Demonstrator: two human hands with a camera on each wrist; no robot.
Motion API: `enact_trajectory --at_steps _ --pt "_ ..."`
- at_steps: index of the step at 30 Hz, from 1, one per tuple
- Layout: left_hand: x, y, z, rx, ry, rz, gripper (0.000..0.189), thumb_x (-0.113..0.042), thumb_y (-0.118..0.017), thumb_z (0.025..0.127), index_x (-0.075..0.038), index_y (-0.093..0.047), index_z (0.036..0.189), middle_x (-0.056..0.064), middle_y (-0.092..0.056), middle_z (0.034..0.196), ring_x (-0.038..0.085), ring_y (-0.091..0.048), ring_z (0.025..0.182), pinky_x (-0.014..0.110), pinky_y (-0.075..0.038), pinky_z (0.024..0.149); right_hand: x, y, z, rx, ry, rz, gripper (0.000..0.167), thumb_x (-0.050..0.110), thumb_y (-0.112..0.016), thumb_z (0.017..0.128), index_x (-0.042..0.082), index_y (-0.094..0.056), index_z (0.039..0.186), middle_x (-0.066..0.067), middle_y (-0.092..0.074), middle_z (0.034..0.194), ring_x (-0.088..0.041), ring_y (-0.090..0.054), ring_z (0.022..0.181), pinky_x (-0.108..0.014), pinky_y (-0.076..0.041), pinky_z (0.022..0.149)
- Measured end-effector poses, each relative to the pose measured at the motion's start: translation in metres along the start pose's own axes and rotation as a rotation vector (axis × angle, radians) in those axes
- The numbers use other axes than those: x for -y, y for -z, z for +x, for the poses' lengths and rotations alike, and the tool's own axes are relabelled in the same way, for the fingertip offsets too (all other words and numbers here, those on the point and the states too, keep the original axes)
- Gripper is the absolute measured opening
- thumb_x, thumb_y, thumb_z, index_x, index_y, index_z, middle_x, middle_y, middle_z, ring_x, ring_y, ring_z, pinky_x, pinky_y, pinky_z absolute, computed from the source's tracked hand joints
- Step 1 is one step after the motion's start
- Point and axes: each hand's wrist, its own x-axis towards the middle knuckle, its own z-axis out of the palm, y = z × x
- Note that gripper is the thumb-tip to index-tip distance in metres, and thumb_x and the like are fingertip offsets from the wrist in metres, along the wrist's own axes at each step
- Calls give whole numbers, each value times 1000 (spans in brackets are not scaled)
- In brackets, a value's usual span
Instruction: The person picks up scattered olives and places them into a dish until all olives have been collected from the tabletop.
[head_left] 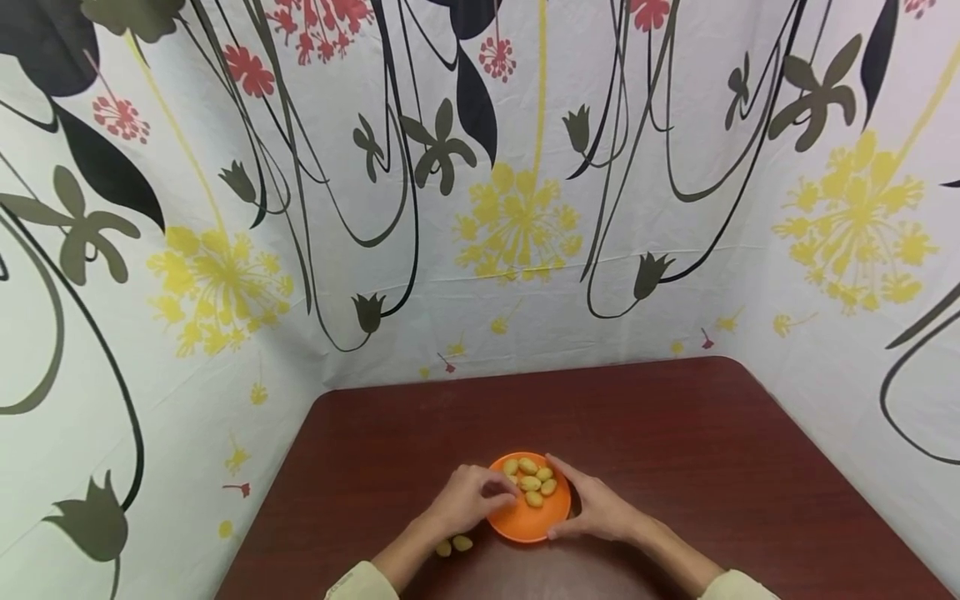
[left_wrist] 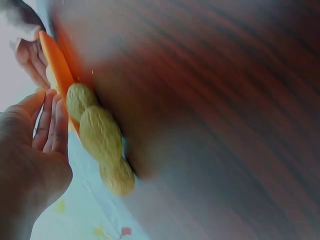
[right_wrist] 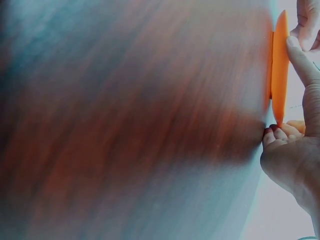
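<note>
An orange plate (head_left: 525, 527) on the dark table bears several yellow-green wrinkled oval fruits (head_left: 530, 483), mostly on its far half. My right hand (head_left: 600, 507) grips the plate's right side, thumb on the near rim and fingers round the far rim. Over the left rim is my left hand (head_left: 471, 498), its thumb and fingertips close together; I cannot tell whether anything is between them. Three more oval fruits (left_wrist: 101, 132) lie in a row on the table beside the left hand, as the left wrist view shows. In the head view the left hand and forearm partly cover that row.
The dark red-brown wooden table (head_left: 645, 433) extends around the plate. Its back and side edges meet a white cloth (head_left: 465, 325) printed with flowers, which stands like a wall. Light shines off the table near its front.
</note>
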Motion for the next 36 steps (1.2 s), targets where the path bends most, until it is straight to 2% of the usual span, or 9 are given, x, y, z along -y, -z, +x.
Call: enact_trajectory --at_steps 4,11,16,21,28,36 --pt "4 9 -4 22 9 -50 14 -21 -75 102 -16 -83 113 -11 -79 105 -1 -70 95 22 -58 82 0 1 0 -1 -3 0 114 46 -92 83 1 -28 167 -21 -37 167 -43 -39 151 -62 -33 119" --pt "13 19 -15 45 26 -124 18 -19 -73 103 -15 -81 119 -5 -79 111 1 -70 100 24 -59 85 -1 2 0 1 -1 1 115 47 -92 83 2 -28 167 -21 -38 167 -42 -39 151 -58 -34 120" --pt "19 29 -23 53 43 -130 19 -19 -72 104 -15 -81 120 -4 -79 115 4 -71 105 26 -58 89 -2 2 1 5 -1 6 115 47 -92 83 2 -28 167 -21 -38 167 -42 -39 151 -57 -35 120" --pt "28 43 -32 55 94 -113 19 -19 -71 104 -17 -80 121 -9 -77 116 5 -70 108 29 -58 93 -2 1 0 5 -3 5 116 48 -92 82 1 -28 167 -22 -37 167 -43 -38 151 -59 -35 119" --pt "40 55 -47 63 102 -97 19 -17 -72 104 -19 -81 121 -14 -76 116 7 -69 110 30 -57 94 -1 2 0 0 1 -6 115 45 -93 82 0 -28 167 -25 -37 166 -47 -39 149 -62 -36 117" --pt "51 68 -64 104 129 -169 21 -11 -72 103 -11 -79 123 -4 -78 118 12 -73 108 26 -58 90 -2 1 1 8 -11 -7 117 49 -92 82 1 -27 167 -23 -37 166 -44 -39 150 -62 -36 118"
